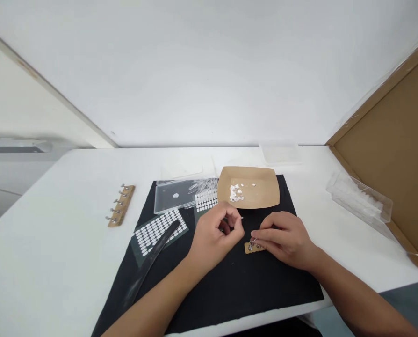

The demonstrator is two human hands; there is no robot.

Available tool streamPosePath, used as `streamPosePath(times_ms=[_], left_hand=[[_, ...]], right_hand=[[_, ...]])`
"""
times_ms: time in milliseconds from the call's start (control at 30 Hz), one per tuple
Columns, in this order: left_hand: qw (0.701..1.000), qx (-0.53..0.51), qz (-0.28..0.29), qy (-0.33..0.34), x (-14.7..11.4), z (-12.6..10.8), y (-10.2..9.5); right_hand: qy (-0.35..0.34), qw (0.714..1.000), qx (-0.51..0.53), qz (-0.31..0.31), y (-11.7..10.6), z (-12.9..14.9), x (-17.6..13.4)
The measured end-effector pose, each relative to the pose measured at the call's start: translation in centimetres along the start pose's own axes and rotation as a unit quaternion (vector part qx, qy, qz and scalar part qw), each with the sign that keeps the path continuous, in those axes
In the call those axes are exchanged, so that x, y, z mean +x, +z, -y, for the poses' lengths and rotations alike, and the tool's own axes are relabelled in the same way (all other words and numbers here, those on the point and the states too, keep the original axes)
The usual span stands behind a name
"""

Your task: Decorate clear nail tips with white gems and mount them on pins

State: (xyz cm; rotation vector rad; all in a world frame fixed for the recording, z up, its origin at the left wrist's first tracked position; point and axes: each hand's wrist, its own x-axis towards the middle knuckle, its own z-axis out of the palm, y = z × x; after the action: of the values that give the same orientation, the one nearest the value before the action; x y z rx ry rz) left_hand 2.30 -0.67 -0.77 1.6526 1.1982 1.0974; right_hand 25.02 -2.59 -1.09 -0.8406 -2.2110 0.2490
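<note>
My left hand point(218, 229) is closed in a pinch above the black mat point(230, 290). A tiny pale tip pokes out past its fingertips; I cannot make out what it is. To its right, my right hand point(288, 236) grips a small tan strip with metal fittings point(250, 248) at the mat. My right fingers cover much of that strip and touch its metal parts. Beyond both hands is a brown paper tray point(261, 199) with small white bits in it. Green sheets of white oval stickers point(159, 229) lie left of my left hand.
A black curved file-like strip point(149, 260) crosses one sticker sheet. Behind it is a clear plastic case point(174, 194) with clear slivers. Another tan strip with metal fittings point(122, 206) lies at left. A clear box point(363, 199) stands near the cardboard point(401, 126) at right.
</note>
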Motion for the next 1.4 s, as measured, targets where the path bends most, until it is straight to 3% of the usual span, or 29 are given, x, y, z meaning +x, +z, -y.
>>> streamPosePath(times_ms=[167, 267, 400, 667, 833, 1000, 1133, 1400], left_hand=[[0.977, 0.153, -0.11, 0.098, 1.2, 0.7, -0.5], [0.962, 0.188, -0.136, 0.143, 1.8, 1.3, -0.4], [0.957, 0.178, -0.136, 0.183, 2.0, 1.8, -0.3], [0.943, 0.244, -0.082, 0.212, 1.4, 2.6, -1.0], [0.939, 0.252, -0.014, 0.234, 1.1, 2.5, -1.3], [0.92, 0.215, 0.156, 0.287, 0.6, 1.5, -1.2], [0.899, 0.216, 0.257, 0.281, 0.1, 0.9, -0.8], [0.886, 0.25, 0.291, 0.26, -0.1, 1.7, -0.3]], right_hand=[[0.026, 0.997, 0.069, -0.015, 0.1, 0.1, 0.0], [0.046, 0.992, 0.115, -0.032, 0.1, 0.2, 0.0], [0.077, 0.987, 0.129, -0.052, 0.1, -0.1, 0.0], [0.185, 0.975, 0.109, -0.063, -0.3, -1.5, -0.1], [0.237, 0.962, 0.122, -0.059, -1.7, -2.3, -1.4], [0.268, 0.952, 0.142, -0.044, -2.5, -2.4, -5.0], [0.279, 0.945, 0.168, -0.026, -2.1, -2.0, -7.8], [0.263, 0.956, 0.131, -0.021, -1.8, -1.9, -8.3]])
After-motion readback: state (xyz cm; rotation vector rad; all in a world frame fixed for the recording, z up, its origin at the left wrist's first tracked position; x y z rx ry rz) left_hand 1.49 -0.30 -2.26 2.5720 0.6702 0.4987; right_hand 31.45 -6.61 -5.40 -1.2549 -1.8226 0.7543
